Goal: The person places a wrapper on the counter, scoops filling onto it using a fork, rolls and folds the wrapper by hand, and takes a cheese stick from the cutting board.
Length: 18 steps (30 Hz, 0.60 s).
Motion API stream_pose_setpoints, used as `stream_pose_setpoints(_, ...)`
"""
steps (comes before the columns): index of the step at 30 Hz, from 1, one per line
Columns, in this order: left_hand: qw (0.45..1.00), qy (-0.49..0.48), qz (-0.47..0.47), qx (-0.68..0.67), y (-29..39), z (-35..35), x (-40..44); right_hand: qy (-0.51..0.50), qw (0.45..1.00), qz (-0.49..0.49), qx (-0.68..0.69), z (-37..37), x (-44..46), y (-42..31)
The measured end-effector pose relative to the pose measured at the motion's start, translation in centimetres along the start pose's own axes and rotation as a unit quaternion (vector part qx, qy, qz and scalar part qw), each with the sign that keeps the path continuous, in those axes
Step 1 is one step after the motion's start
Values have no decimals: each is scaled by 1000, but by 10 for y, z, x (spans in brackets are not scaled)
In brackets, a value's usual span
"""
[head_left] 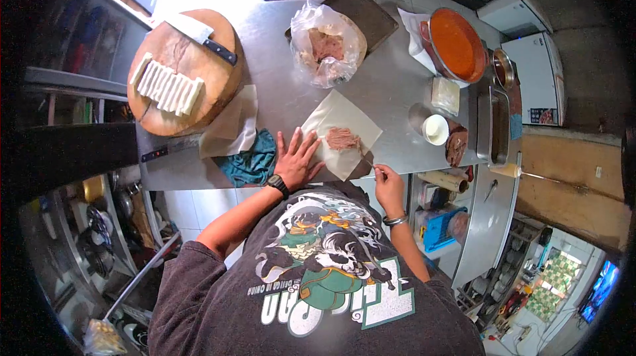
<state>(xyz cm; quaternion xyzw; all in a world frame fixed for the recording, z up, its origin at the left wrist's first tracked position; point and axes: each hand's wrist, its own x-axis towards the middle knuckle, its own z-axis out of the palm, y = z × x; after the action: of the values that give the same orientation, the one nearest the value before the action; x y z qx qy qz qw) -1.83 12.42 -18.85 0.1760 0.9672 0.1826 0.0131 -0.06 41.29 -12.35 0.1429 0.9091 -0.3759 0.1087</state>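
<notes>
A thin, pale square wrapper [340,109] lies on the metal table in front of me, with a patch of ground meat [343,139] spread on it. My left hand [296,160] rests flat with fingers spread, its fingertips at the wrapper's left edge. Between the pinched fingers of my right hand [388,188] is a thin utensil [368,160], reaching toward the meat; its working end is too small to make out. Beyond the wrapper stands a plastic-lined container [361,43] of ground meat. A crumpled teal cloth [252,160] sits left of my left hand.
At left, a round chopping board [222,84] bears a cleaver [197,30] and a row of white strips [167,88]. More wrapper sheets [232,121] lie beside it. On the right are a pot of orange-red liquid [456,45], a white cup [435,129] and a metal tray [493,124].
</notes>
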Motion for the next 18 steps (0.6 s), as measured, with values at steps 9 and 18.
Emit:
stream_pose_setpoints(9, 1000, 4, 7, -14, -3, 1, -2, 76, 984, -128, -102, 33, 12, -21)
stream_pose_setpoints(18, 1000, 4, 20, -23, -6, 2, -3, 46, 975, -77, -202, 7, -20, -46)
